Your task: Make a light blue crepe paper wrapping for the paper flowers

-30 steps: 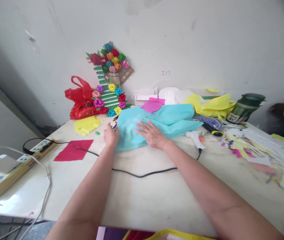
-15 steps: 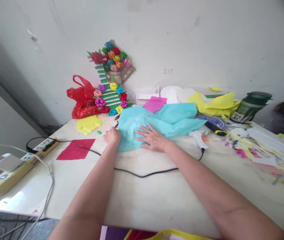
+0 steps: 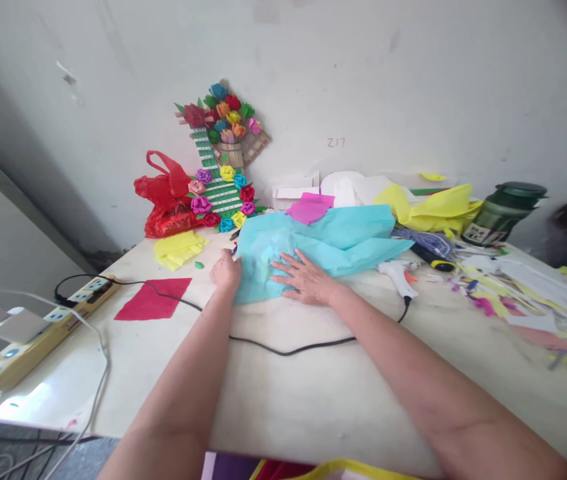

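Observation:
A large sheet of light blue tissue paper [image 3: 333, 237] lies crumpled on the white table [image 3: 313, 393]. My right hand [image 3: 303, 277] rests flat on its near part, fingers spread. My left hand [image 3: 226, 272] is closed at the sheet's left edge, and what its fingers pinch there is hidden. A small dark pen-like object [image 3: 234, 250] lies just beyond the left hand.
A black cord [image 3: 283, 348] crosses the table to a white glue gun [image 3: 400, 279]. A red paper square [image 3: 153, 300], yellow paper [image 3: 178, 248], a power strip [image 3: 38, 333], a red bag [image 3: 166, 197] and a paper-flower decoration [image 3: 223, 160] stand left. Paper scraps and a green bottle [image 3: 500, 213] are right.
My left hand has slid a little nearer along the blue sheet's left edge. My right hand stays flat on the paper.

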`<state>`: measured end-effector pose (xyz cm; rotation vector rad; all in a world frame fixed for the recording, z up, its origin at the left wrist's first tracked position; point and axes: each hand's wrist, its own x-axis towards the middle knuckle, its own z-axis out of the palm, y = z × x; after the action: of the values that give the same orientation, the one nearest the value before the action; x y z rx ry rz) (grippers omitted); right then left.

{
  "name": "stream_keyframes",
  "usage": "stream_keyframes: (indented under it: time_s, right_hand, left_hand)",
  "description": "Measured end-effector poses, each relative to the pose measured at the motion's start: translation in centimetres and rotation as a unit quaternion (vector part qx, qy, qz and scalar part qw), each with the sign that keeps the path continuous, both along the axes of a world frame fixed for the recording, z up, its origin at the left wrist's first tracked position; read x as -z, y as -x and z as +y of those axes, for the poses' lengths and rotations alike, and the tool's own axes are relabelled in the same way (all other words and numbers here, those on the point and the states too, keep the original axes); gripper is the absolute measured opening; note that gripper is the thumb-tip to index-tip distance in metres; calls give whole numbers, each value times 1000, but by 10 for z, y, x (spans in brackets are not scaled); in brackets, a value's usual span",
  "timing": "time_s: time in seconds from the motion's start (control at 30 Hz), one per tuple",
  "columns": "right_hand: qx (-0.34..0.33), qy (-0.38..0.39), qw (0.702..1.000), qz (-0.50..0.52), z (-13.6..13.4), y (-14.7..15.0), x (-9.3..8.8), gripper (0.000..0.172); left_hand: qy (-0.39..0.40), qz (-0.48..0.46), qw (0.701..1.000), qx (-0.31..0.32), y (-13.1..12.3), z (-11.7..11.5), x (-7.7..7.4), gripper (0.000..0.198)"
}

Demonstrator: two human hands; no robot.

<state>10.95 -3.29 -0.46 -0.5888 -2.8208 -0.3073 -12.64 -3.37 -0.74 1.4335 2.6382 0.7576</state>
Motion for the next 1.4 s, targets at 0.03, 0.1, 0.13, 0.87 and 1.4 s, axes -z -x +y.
stream_keyframes:
  time_s: [0.03,0.1,0.13,0.87,1.4]
  right_hand:
    - [-1,1,1000,1,0,-1,0,45]
    - [-2,5,1000,1,0,-2,-1,45]
    - [-2,8,1000,0,0,-3,-1,45]
    - [15,19,1000,-16,0,0,0,46]
    - [53,166,979,-104,0,-3,-19,56]
  left_hand:
    - [3,7,1000,-1,0,0,0,38]
    - [8,22,1000,-3,1,1,-1,36]
    - [11,27,1000,2,1,2,-1,36]
    - [-182,135,913,339,-38,9,11,62]
    - [-97,67,930,348,-39,8,13,103]
